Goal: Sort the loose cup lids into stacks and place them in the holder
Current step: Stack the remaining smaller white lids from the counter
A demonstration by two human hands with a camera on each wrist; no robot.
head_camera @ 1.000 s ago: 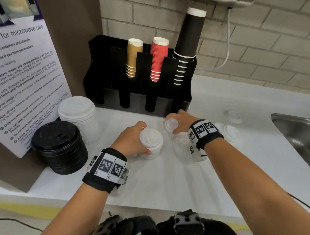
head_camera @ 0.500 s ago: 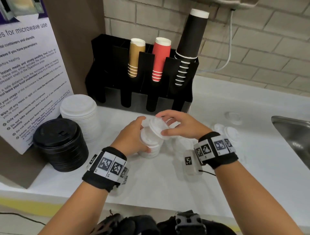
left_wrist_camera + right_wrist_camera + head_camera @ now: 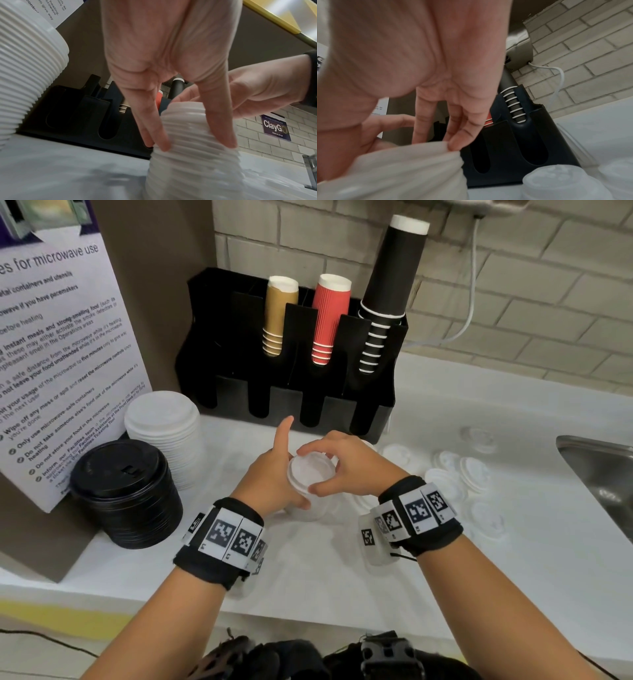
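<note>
On the smooth white counter [image 3: 342, 577], both hands pinch: left hand [image 3: 270, 477] the ribbed lid stack [image 3: 185, 155], right hand [image 3: 346, 460] its round top lid [image 3: 308, 470].

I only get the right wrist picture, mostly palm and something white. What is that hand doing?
Observer: The right hand is setting a small white lid onto a short stack of lids.
Operator: Is the stack loose?
Observer: No, the left hand grips its side, with the index finger pointing up.
Operator: More lids left?
Observer: Yes, loose lids lie on the counter towards the sink.
</note>
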